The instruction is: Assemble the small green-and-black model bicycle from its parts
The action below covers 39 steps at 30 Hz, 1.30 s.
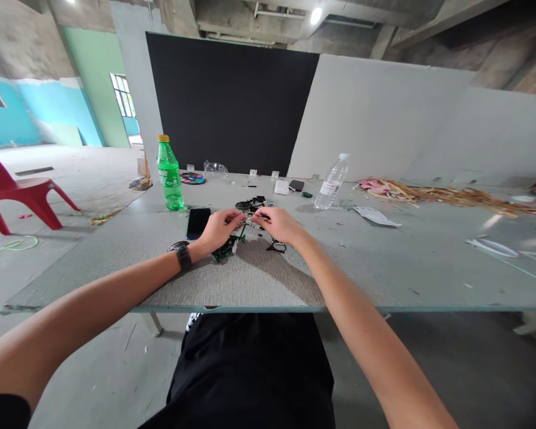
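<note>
My left hand (218, 229), with a black watch on its wrist, and my right hand (279, 225) meet above the grey table (384, 262). Both pinch a small thin part (249, 221) between their fingertips; what it is I cannot tell. A dark green and black assembly (226, 247) lies under my left hand. A small black piece (277, 245) lies below my right hand. More small black parts (250, 204) sit just behind the hands.
A black phone (198, 221) lies left of my hands, a green bottle (170, 176) behind it. A clear water bottle (332, 183), a white box (281, 187) and paper (377, 216) sit farther back. Strips litter the far right (446, 193). A red chair (15, 190) stands left.
</note>
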{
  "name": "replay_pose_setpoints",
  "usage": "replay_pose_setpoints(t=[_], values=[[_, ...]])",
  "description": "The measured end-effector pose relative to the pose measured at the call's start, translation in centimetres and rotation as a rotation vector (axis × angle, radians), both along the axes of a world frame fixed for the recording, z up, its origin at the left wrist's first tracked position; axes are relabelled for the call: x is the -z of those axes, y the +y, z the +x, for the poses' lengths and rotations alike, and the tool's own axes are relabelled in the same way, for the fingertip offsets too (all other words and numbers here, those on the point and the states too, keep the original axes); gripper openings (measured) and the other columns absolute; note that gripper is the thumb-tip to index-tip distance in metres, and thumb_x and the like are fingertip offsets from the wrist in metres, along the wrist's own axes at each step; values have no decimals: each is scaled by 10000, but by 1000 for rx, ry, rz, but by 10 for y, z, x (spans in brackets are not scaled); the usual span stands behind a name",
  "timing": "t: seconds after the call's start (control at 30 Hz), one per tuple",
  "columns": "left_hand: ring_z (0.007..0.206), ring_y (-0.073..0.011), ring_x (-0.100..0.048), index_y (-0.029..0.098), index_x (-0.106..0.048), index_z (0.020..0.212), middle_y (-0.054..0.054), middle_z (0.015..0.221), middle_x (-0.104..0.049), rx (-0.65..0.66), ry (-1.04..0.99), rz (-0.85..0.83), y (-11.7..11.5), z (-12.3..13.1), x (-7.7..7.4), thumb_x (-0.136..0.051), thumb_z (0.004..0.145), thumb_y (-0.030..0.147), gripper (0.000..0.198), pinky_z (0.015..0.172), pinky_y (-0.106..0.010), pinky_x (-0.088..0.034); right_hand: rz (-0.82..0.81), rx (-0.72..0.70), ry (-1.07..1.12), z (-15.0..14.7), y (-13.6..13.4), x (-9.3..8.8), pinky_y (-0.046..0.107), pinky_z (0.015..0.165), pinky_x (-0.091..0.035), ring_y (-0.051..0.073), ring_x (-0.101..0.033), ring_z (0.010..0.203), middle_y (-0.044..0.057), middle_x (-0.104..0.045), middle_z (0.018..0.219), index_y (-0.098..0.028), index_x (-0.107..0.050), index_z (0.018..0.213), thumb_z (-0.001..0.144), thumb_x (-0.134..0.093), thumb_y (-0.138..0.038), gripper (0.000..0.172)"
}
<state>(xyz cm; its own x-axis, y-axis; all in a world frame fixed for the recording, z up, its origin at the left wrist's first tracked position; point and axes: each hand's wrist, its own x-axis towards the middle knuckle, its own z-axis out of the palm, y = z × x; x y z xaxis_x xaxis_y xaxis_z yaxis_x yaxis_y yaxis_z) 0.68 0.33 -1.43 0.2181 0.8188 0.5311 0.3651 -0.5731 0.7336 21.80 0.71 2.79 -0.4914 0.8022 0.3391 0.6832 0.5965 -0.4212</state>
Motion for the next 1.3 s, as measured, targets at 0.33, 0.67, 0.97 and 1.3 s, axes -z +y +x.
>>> replay_pose_setpoints(t=[0.33, 0.67, 0.97, 1.3], values=[[719, -154, -664, 188, -741, 953, -37, 863, -746, -98, -51, 73, -2, -3, -2, -587, 951, 343, 218, 696, -274, -507, -146, -21, 53, 3, 8, 4, 290, 565, -271, 134, -360, 518, -14, -444, 543, -180, -779, 864, 966, -379, -687, 654], [784, -159, -677, 198, -753, 1031, -45, 901, -766, -43, -48, 60, 0, -4, -1, -642, 914, 290, 186, 723, -274, -501, -335, 59, 457, 4, 18, 13, 269, 499, -322, 113, -324, 527, -34, -427, 615, -189, -696, 888, 864, -625, -615, 432], [727, -142, -638, 163, -731, 1119, -47, 838, -734, 34, -43, -46, 4, -4, 2, -696, 858, 297, 295, 699, -268, -484, 46, 6, 308, 0, 10, 7, 297, 582, -294, 138, -391, 590, -8, -511, 643, -194, -630, 775, 939, -554, -547, 396], [785, -163, -674, 152, -757, 1084, -76, 938, -768, 117, -2, -43, 9, -2, 11, -708, 851, 315, 288, 737, -284, -524, 101, 45, 177, -5, 5, 7, 293, 583, -296, 139, -433, 571, -3, -563, 636, -197, -617, 800, 962, -523, -472, 332]])
